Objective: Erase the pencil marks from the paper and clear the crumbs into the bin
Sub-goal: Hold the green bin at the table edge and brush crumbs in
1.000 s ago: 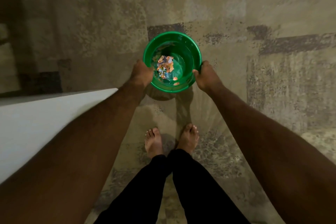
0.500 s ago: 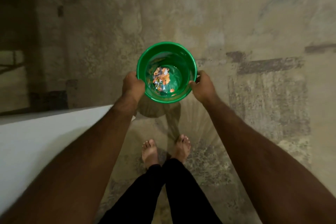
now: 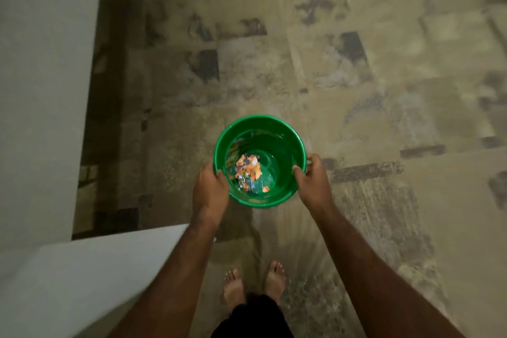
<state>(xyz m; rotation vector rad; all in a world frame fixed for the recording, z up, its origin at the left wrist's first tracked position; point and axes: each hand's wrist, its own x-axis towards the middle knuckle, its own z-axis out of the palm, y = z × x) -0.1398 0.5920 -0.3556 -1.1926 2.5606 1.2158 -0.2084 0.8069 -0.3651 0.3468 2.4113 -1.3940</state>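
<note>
Both hands clamped on rim of round green plastic bin (image 3: 290,132): left hand (image 3: 210,193), right hand (image 3: 314,185), above patterned floor (image 3: 384,90). Orange scraps (image 3: 248,167) inside. Paper not visible; erasing progress unknown.

No text, label or number can be read anywhere.

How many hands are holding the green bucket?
2. The left hand grips the near-left rim of the round green plastic bucket; the right hand grips its right rim.
</note>
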